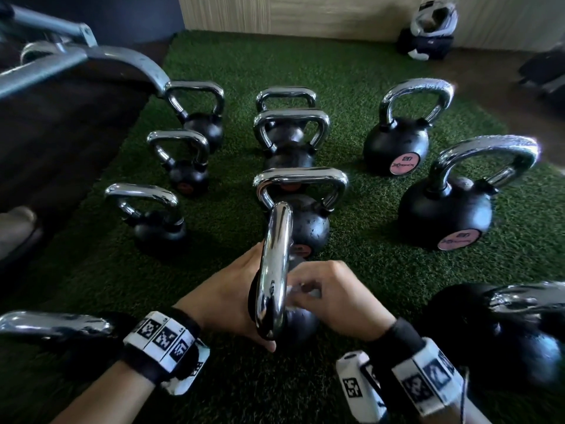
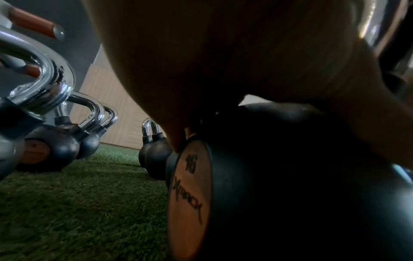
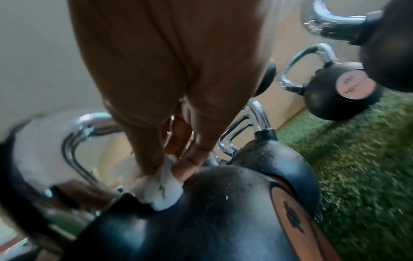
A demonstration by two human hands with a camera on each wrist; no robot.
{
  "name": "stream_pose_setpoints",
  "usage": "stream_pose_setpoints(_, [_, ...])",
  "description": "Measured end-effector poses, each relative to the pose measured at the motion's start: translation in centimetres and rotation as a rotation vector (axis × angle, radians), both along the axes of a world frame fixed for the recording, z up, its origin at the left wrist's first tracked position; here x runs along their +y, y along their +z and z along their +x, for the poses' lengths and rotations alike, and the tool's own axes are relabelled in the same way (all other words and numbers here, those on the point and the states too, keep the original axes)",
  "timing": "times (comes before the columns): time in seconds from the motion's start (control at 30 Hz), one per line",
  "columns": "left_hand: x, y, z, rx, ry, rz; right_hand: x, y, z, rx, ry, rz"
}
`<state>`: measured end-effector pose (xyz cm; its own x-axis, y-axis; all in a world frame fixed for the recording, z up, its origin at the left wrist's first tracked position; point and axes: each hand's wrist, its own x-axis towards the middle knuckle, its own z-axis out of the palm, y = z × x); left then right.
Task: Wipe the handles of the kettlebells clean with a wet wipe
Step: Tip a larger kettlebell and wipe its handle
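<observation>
The nearest kettlebell's chrome handle [image 1: 273,270] stands edge-on between my hands on the turf. Its black body carries a "16" label [image 2: 190,203]. My left hand [image 1: 226,298] cups the kettlebell from the left, thumb under the handle's near end, fingers hidden behind it. My right hand [image 1: 330,295] pinches a crumpled white wet wipe [image 1: 293,293] against the right side of the handle. In the right wrist view the wet wipe [image 3: 163,190] is pressed by my fingertips [image 3: 190,164] where the handle meets the kettlebell body [image 3: 223,211].
Several more kettlebells stand in rows on the green turf [image 1: 367,270], among them two with "20" labels [image 1: 397,148] at the right. Another kettlebell [image 1: 504,332] sits close to my right wrist. A grey machine frame [image 1: 76,56] rises at the left, a bag [image 1: 428,35] by the wall.
</observation>
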<state>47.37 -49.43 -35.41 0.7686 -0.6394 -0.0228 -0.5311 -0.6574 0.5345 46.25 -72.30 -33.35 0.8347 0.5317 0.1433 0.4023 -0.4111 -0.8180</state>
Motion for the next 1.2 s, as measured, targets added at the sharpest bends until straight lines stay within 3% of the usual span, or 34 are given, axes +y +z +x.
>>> stream_pose_setpoints(0.13, [0.0,0.4,0.1,0.038,0.028,-0.108,1.1,0.7,0.3,-0.034,0.19,-0.042])
stream_pose_setpoints(0.23, [0.1,0.4,0.0,0.084,0.039,-0.154,0.9,1.3,0.5,0.141,0.257,0.033])
stream_pose_setpoints(0.3, [0.1,0.3,-0.1,0.11,0.051,-0.16,0.7,1.2,0.4,0.204,0.281,0.095])
stream_pose_setpoints(0.47, [0.2,0.4,-0.2,0.162,0.078,-0.186,0.5,1.0,0.5,0.176,0.298,0.04])
stream_pose_setpoints(0.57, [0.5,0.0,-0.2,0.161,0.085,-0.178,-0.1,1.5,0.5,0.274,0.309,0.113])
stream_pose_setpoints(0.7, [0.3,-0.1,0.0,0.123,0.052,-0.139,-0.2,1.6,0.4,0.447,0.237,0.349])
stream_pose_setpoints(0.8, [0.0,-0.6,0.6,0.135,0.023,-0.079,1.3,0.9,0.5,0.655,0.049,0.675])
stream_pose_setpoints(0.9, [0.0,-1.0,0.9,0.161,0.019,-0.085,2.2,0.6,0.2,0.808,-0.004,0.896])
stream_pose_setpoints(1.03, [0.4,-1.0,0.5,0.123,0.052,-0.099,2.0,0.6,-0.6,0.835,-0.028,0.902])
stream_pose_setpoints(1.2, [0.4,-1.0,0.3,0.109,0.076,-0.175,3.5,0.6,1.3,0.73,-0.276,1.059])
